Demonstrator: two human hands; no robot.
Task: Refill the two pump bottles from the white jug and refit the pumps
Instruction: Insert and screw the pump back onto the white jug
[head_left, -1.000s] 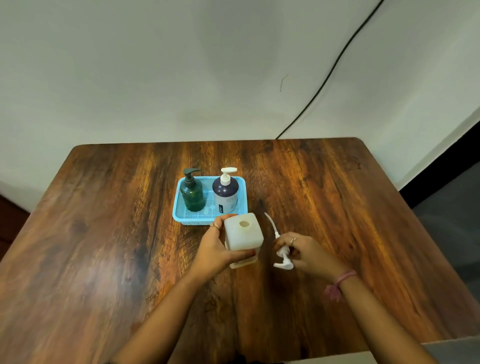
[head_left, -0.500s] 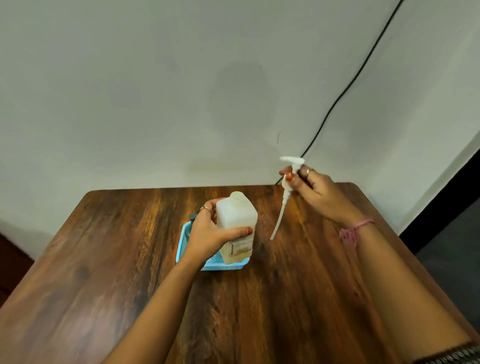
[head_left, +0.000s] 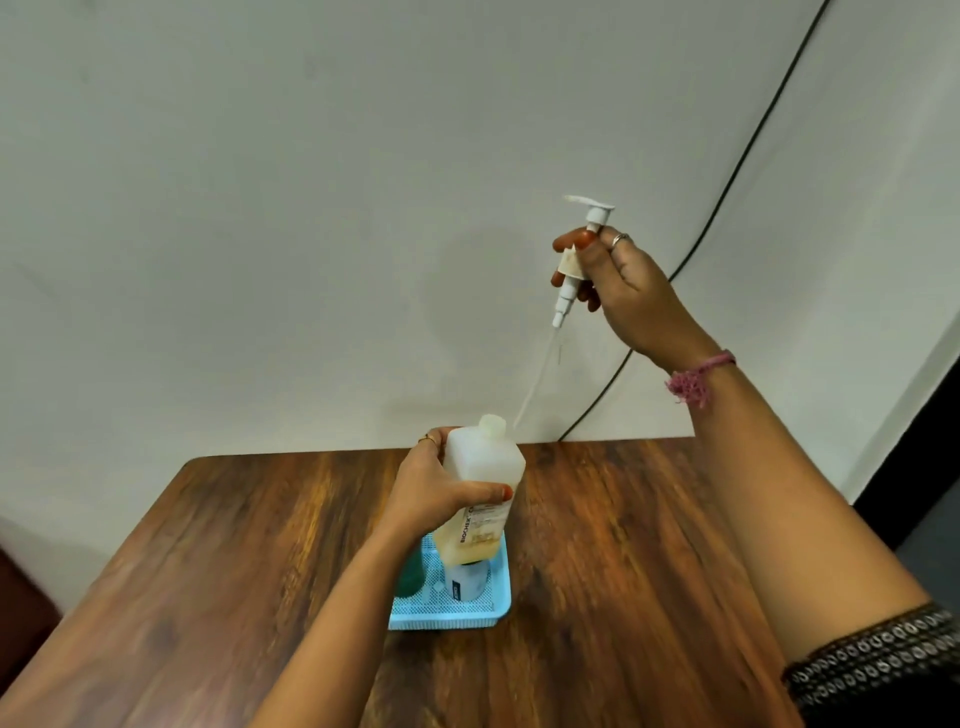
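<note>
My left hand (head_left: 434, 493) grips the white jug (head_left: 480, 491) by its upper body and holds it upright, lifted above the blue tray (head_left: 496, 605). The jug's neck is uncapped and yellowish liquid fills its lower part. High to the right, my right hand (head_left: 618, 283) pinches a white pump (head_left: 582, 244) by its collar; the long dip tube hangs down with its tip just beside the jug's neck. In the tray stand a green pump bottle (head_left: 413, 577) and a dark bottle with a white label (head_left: 467, 582), both mostly hidden behind the jug and my left arm.
The wooden table (head_left: 623, 571) runs up to a plain white wall. A black cable (head_left: 727, 176) hangs down the wall toward the table's back edge. A dark strip and grey floor lie off the table's right side.
My right hand has raised the pump much higher, from the table up in front of the wall. My left hand has lifted the jug off the table and over the tray.
</note>
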